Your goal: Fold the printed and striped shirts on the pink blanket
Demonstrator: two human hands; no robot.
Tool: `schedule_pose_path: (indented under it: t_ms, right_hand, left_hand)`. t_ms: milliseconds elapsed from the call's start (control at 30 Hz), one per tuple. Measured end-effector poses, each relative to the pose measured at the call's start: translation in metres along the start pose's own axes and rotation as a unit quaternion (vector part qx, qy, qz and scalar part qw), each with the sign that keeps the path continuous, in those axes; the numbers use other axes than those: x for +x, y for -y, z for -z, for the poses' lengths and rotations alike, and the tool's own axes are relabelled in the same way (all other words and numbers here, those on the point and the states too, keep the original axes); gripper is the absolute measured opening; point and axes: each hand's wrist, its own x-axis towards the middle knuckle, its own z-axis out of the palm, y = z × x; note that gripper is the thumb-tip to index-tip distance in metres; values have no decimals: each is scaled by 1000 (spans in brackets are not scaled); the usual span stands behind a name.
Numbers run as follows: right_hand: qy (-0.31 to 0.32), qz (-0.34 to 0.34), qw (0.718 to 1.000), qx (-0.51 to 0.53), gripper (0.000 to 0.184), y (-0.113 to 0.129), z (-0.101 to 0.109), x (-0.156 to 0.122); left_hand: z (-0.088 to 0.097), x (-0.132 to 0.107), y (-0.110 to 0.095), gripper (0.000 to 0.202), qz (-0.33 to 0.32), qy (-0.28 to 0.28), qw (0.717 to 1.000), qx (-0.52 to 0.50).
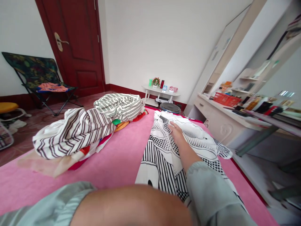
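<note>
Left forearm (131, 205) nearest; I can't see its fingers.
Right hand (175, 131), one o'clock: fingers clamped on patterned garment (164, 150); I'd pull gently.

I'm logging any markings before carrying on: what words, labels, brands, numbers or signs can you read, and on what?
None can be read.
Black-and-white patterned garment: stripes and dots, no lettering I can make out.
Striped cloth: stripes, no readable text.
Amber bottle on the dressing table: too blurred.
Dark red cylinder and pink packet on the white side table: too small.
</note>
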Motion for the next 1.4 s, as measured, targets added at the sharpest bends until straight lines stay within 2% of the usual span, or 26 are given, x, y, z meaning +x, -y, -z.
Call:
schedule_pose_path:
  t_ms: [33, 67, 100, 133, 167, 200, 267, 367, 467, 533, 733, 867, 1000, 1100, 1200, 1267, 1400]
  right_hand:
    - [-2, 1, 1000, -12, 53, 0, 1, 1]
    - [-6, 1, 1000, -24, 54, 0, 2, 3]
    - [-10, 1, 999, -37, 56, 0, 2, 5]
    - [-14, 0, 999, -51, 58, 0, 3, 7]
    - [-16, 0, 998, -65, 61, 0, 4, 9]
    - [-17, -2, 997, -80, 64, 1, 4, 11]
    - [-15, -8, 994, -112, 67, 3, 4, 16]
    - [-4, -21, 986, -165, 68, 8, 0, 24]
    - [8, -18, 975, -219, 49, 16, -4, 29]
    - [0, 12, 969, -248, 39, 21, -4, 29]
    - [-101, 154, 929, -320, 51, 21, 14, 12]
    - [-124, 159, 898, -391, 48, 13, 28, 1]
    - [-156, 130, 850, -486, 36, 16, 32, 4]
    - [-167, 188, 829, -500, 34, 25, 26, 17]
    - [-98, 258, 842, -463, 39, 32, 11, 38]
    - [-50, 258, 863, -432, 40, 32, -2, 52]
    - [7, 251, 886, -391, 43, 29, -35, 74]
  left_hand:
    - [16, 12, 5, 19, 27, -20, 997, 65]
    - [31, 24, 13, 22, 80, -89, 981, 152]
    - [45, 35, 24, 25, 130, -198, 945, 224]
    - [56, 44, 37, 32, 156, -304, 898, 277]
    - [65, 51, 52, 41, 172, -352, 868, 307]
    - [70, 56, 67, 51, 186, -353, 859, 321]
    - [73, 59, 94, 62, 195, -325, 866, 327]
    - [68, 57, 115, 62, 194, -311, 871, 328]
    - [65, 55, 118, 59, 184, -332, 866, 327]
    - [65, 55, 116, 59, 173, -347, 865, 319]
    - [68, 54, 114, 62, 138, -366, 868, 306]
    - [67, 53, 112, 61, 138, -337, 878, 311]
    - [66, 53, 112, 61, 154, -314, 884, 309]
    - [66, 53, 112, 61, 155, -315, 883, 311]
    - [66, 53, 112, 60, 153, -319, 881, 313]
    - [66, 54, 112, 60, 152, -320, 881, 313]
    - [65, 54, 112, 60, 152, -324, 881, 310]
